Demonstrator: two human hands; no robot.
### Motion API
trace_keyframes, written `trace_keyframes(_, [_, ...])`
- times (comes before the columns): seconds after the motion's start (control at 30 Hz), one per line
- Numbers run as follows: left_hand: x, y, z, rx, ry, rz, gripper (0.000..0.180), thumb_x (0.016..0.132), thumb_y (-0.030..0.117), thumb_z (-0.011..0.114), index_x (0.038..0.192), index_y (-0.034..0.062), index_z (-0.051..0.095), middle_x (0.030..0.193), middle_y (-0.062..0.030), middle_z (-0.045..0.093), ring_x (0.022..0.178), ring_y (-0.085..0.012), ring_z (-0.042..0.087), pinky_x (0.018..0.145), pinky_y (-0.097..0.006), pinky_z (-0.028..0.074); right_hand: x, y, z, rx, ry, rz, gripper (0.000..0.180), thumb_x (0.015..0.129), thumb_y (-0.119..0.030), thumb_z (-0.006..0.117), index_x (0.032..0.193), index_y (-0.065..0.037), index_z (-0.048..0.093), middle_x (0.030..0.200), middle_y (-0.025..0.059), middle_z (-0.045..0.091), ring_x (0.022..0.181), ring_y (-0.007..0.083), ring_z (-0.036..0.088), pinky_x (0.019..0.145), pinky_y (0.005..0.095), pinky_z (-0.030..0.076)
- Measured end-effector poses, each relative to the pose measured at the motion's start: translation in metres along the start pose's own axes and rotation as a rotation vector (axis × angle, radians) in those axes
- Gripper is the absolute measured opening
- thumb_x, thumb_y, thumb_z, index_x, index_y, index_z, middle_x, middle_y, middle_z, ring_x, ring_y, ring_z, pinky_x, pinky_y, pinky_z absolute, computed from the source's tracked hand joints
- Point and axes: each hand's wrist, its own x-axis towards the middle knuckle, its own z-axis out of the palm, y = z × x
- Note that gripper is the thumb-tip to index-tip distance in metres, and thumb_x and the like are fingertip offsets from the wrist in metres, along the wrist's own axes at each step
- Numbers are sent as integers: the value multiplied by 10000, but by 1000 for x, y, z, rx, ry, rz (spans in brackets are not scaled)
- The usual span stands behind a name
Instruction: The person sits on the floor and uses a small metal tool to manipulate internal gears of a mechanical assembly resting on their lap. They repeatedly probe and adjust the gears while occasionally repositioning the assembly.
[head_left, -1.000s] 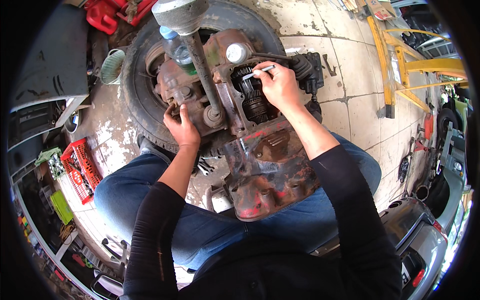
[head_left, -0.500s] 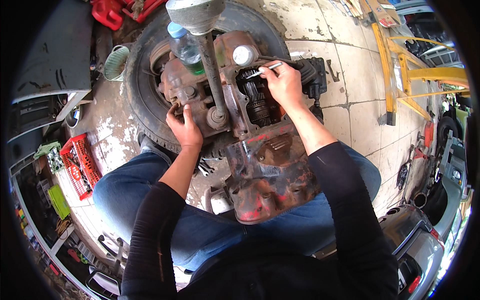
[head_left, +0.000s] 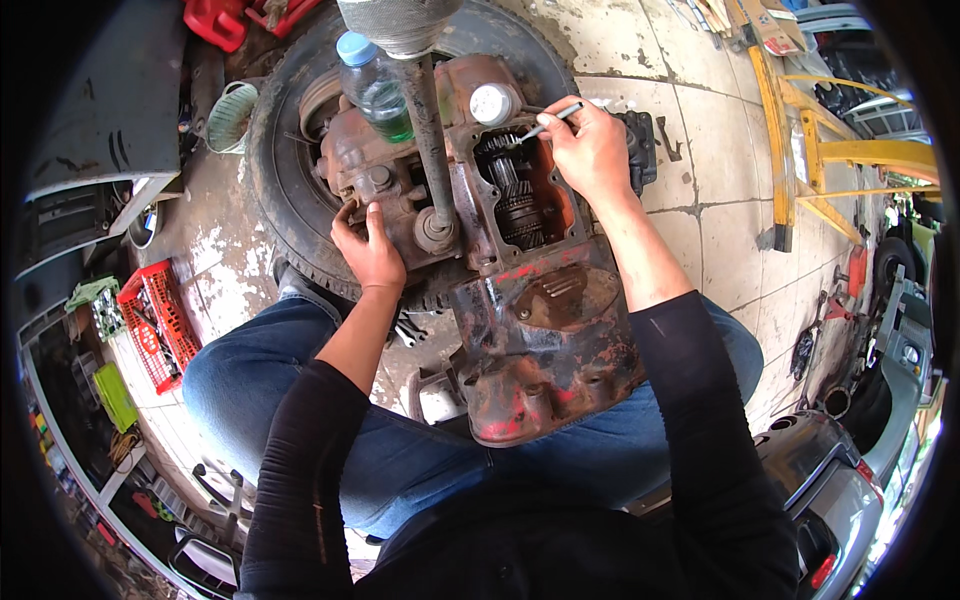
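A rusty gearbox housing leans on a tyre, its heavy near end between my knees. Through its uncovered top, dark oily gears show. My right hand pinches a slim silver pen-like tool whose tip points down at the far gears; whether it touches them I cannot tell. My left hand grips the left side of the housing, fingers curled over its edge and thumb up. Past the opening stands a small white-capped container. A blue-capped bottle with green liquid stands on the housing's left part.
A metal shaft with a wide ribbed head rises from the housing between my hands. Several wrenches lie beside my left knee. Red crates are at the left, a yellow metal frame at the right. A pale green basket stands beside the tyre.
My right hand has moved a little right and away from the opening, taking the pen-like tool with it. More of the gears shows. My left hand stays on the housing.
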Motion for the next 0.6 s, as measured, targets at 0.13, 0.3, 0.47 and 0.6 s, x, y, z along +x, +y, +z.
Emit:
trace_keyframes(0.13, [0,3,1,62,-9,23,556,1026,386,696,1369,-28,553,1368,-196,508,1303,-344,520,1149,-441,389,-4,9,19,206,-29,22,71,1001,-45,725,1017,23,727,884,114,802,852,154,791,756,282,584])
trace_keyframes(0.3, [1,2,0,17,5,14,552,1024,389,697,1365,-22,558,1360,-198,514,1305,-356,517,1153,-446,383,-1,18,5,-42,163,-89,60,974,-94,742,1002,-44,760,818,139,785,755,242,787,695,344,581])
trace_keyframes(0.47, [-2,7,2,40,-1,5,546,1021,387,697,1363,-18,561,1358,-200,517,1304,-360,517,1156,-448,379,-7,18,13,256,74,19,42,1010,-23,697,1020,2,729,883,92,793,881,145,795,762,277,589])
trace_keyframes(0.6, [0,5,2,41,-4,15,548,1020,387,697,1363,-17,562,1359,-201,518,1305,-361,517,1157,-450,378,-9,17,20,119,110,-101,85,976,-115,746,1005,-35,745,793,143,763,736,227,773,670,348,561])
